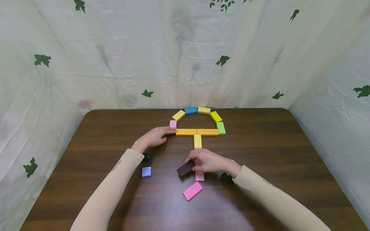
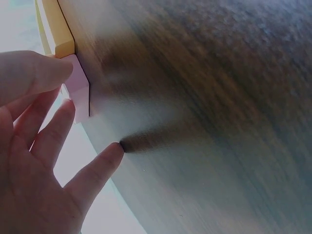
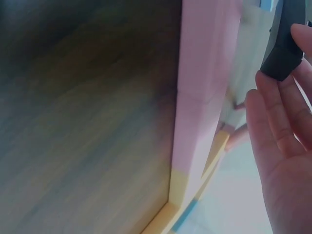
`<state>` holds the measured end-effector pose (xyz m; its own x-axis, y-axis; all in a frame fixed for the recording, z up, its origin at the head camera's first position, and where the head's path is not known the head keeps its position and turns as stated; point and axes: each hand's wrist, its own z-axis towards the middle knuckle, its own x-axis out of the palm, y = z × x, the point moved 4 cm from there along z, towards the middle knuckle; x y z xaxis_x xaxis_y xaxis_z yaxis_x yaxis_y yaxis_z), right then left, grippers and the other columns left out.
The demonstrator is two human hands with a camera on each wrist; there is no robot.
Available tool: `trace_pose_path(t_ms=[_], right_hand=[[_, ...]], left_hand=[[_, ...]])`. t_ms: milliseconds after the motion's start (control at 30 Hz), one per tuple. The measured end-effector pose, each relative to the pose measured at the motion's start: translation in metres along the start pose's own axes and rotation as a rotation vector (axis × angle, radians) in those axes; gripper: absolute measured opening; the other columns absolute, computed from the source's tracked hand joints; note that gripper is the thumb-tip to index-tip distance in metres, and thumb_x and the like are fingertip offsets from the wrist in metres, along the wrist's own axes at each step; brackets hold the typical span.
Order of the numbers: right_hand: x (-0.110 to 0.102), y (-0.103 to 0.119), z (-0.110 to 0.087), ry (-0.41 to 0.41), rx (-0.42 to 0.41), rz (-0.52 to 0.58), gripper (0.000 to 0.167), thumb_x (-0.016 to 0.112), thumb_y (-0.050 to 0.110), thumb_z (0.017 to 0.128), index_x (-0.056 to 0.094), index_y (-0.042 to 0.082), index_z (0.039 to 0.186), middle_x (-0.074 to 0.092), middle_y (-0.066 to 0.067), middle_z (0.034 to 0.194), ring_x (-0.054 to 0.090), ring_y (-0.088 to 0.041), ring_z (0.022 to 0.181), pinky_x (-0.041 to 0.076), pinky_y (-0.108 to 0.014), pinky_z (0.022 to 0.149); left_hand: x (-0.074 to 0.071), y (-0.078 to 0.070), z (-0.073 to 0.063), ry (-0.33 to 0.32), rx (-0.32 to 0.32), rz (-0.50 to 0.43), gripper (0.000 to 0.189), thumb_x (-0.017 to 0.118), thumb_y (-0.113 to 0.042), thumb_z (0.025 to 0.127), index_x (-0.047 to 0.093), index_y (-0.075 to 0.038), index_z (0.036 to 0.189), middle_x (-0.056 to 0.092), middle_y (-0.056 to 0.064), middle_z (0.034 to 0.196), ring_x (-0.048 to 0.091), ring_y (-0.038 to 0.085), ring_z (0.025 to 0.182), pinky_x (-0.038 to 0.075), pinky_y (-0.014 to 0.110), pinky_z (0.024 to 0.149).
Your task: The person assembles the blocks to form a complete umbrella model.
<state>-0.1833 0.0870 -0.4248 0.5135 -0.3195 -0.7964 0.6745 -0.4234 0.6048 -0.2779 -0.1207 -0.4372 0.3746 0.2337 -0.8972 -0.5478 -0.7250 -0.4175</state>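
My left hand (image 1: 151,136) touches the small pink block (image 1: 172,124) at the left end of an arch of coloured blocks, its fingers mostly straight. The left wrist view shows the fingertips against that pink block (image 2: 80,97), beside a yellow-orange block (image 2: 58,29). My right hand (image 1: 212,160) pinches a dark rectangular block (image 1: 185,168) between thumb and fingers, above the table and left of the stem. The right wrist view shows the dark block (image 3: 282,56) at the fingertips. Part of the stem's pink blocks (image 1: 199,176) is hidden under the right hand.
Two orange blocks (image 1: 186,132) form a bar under the arch, with a yellow block (image 1: 198,141) below them. A loose pink block (image 1: 192,191) lies slanted at the stem's lower end. A blue block (image 1: 146,172) lies left on the wooden table (image 1: 260,192). Curtains hang behind.
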Motion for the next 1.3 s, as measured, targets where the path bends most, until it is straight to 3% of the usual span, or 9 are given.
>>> trace_pose_path(t_ms=[433, 933, 1300], right_hand=[[0.014, 0.004, 0.015, 0.117, 0.081, 0.013, 0.028, 0.067, 0.006, 0.086, 0.069, 0.012, 0.114, 0.063, 0.005, 0.111, 0.053, -0.010, 0.102, 0.043, -0.024, 0.090], [0.016, 0.006, 0.018, 0.111, 0.075, -0.016, 0.029, 0.063, 0.004, 0.089, 0.069, 0.012, 0.116, 0.064, 0.004, 0.113, 0.052, -0.012, 0.110, 0.040, -0.027, 0.098], [0.018, 0.009, 0.013, 0.143, 0.061, -0.003, 0.032, 0.059, 0.003, 0.091, 0.066, 0.008, 0.122, 0.061, 0.000, 0.125, 0.050, -0.014, 0.121, 0.038, -0.030, 0.102]], left_hand=[[0.000, 0.000, 0.000, -0.001, 0.000, -0.013, 0.052, 0.048, 0.005, 0.090, 0.051, -0.009, 0.140, 0.043, 0.014, 0.144, 0.041, 0.032, 0.131, 0.032, 0.048, 0.106], [0.001, 0.002, 0.001, 0.004, -0.021, -0.019, 0.052, 0.048, 0.004, 0.091, 0.050, -0.011, 0.140, 0.042, 0.012, 0.145, 0.040, 0.031, 0.132, 0.032, 0.047, 0.106], [0.000, 0.000, -0.001, 0.000, -0.017, -0.018, 0.052, 0.048, 0.004, 0.091, 0.050, -0.010, 0.141, 0.042, 0.014, 0.145, 0.040, 0.032, 0.132, 0.032, 0.048, 0.106]])
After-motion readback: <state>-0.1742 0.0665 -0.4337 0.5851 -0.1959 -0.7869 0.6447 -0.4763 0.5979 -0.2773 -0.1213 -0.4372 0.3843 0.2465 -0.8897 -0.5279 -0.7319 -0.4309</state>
